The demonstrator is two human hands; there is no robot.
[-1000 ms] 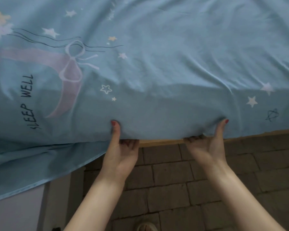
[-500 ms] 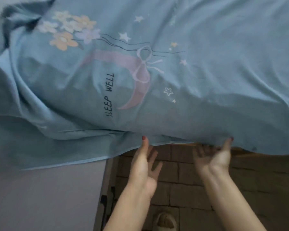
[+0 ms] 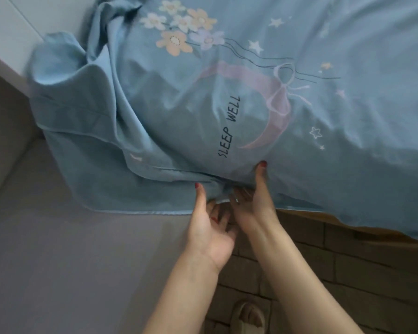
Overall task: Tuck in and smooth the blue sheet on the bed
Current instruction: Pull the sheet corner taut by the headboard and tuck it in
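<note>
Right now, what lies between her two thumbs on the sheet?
In the head view, only a bunched fold of the blue sheet lies between the left hand and right hand.

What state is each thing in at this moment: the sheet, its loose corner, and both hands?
blue sheet: spread over the bed, wrinkled, edge not tucked here
sheet corner: bunched, hanging loose past the bed end
left hand: thumb up on the hanging hem, fingers curled below
right hand: thumb on top, fingers under the sheet edge
slipper: on the brick floor

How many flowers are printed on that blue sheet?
5 on the blue printed bed sheet, clustered top centre: white, white, white, orange, large orange; purple one adjoining makes 6. Folds may hide more.
</note>
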